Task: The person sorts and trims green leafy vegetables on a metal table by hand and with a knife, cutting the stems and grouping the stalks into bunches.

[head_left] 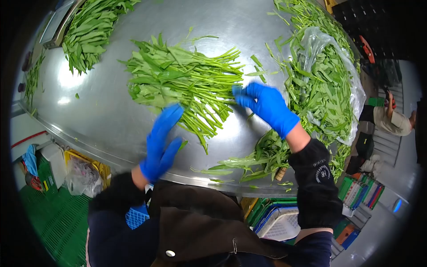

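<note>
A loose bunch of leafy green vegetables (178, 80) lies on the metal table (111, 111), leaves to the left and stems to the right. My left hand (161, 142), in a blue glove, is at the bunch's lower left edge with fingers stretched out and thumb apart. At the stem ends on the right is my right hand (266, 104), also gloved in blue, its fingers bent together. Whether a stem is between those fingers is too small to tell. Some short cut pieces (258, 69) lie just above the right hand.
A large heap of greens (327, 84) with clear plastic (356, 93) covers the table's right side. More greens (91, 33) lie at upper left. A brown handle (281, 173) pokes from leaves near the front edge. Crates (280, 222) stand below; another person (393, 120) is far right.
</note>
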`<action>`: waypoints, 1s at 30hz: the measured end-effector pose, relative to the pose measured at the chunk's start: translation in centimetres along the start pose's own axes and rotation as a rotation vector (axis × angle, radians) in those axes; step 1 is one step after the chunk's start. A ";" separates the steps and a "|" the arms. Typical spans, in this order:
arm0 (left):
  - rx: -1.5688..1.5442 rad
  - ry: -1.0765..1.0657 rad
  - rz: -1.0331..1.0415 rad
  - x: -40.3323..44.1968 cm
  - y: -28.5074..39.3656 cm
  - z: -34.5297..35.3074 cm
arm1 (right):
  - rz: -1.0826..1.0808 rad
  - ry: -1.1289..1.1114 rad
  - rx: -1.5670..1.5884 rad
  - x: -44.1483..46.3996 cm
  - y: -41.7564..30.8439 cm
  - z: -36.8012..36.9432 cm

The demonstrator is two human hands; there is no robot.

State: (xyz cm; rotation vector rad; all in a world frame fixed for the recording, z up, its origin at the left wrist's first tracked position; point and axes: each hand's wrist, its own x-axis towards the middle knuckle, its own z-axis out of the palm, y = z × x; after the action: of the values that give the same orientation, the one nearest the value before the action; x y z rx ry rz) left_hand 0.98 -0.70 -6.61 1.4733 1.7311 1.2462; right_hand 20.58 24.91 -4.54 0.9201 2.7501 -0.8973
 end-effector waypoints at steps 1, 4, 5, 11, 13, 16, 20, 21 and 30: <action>-0.351 0.089 -0.256 -2.3 1.1 1.1 | -0.118 0.192 0.007 2.0 0.6 0.0; -0.921 0.217 -0.708 -6.5 0.2 3.5 | -0.228 0.492 0.117 8.2 0.7 0.4; -1.154 0.283 -0.906 -7.0 -0.8 4.0 | -0.238 0.529 0.072 10.4 1.0 1.1; -1.363 0.277 -0.834 -3.0 -2.6 7.0 | -0.076 0.048 -0.067 10.9 0.8 4.5; -1.443 0.294 -0.810 -1.6 -3.3 8.1 | 0.058 -0.132 0.023 7.3 -1.0 5.8; -1.420 0.379 -0.858 0.0 -2.8 8.9 | 0.214 -0.217 0.268 2.1 -3.1 9.5; -1.243 0.425 -0.855 -0.3 -2.7 7.9 | 0.202 0.073 0.848 -2.3 -5.6 13.3; -1.238 0.412 -0.849 -0.3 -2.0 7.4 | 0.205 0.100 0.978 -2.9 -6.6 13.5; -1.079 0.058 -1.020 -4.7 2.7 1.8 | 0.356 0.407 1.197 -12.3 -12.1 15.0</action>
State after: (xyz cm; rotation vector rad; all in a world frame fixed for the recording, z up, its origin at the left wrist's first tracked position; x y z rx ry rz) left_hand 4.90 -4.72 -5.71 -0.0931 1.1449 1.2304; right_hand 22.31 2.25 -7.39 1.7866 1.9271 -2.5253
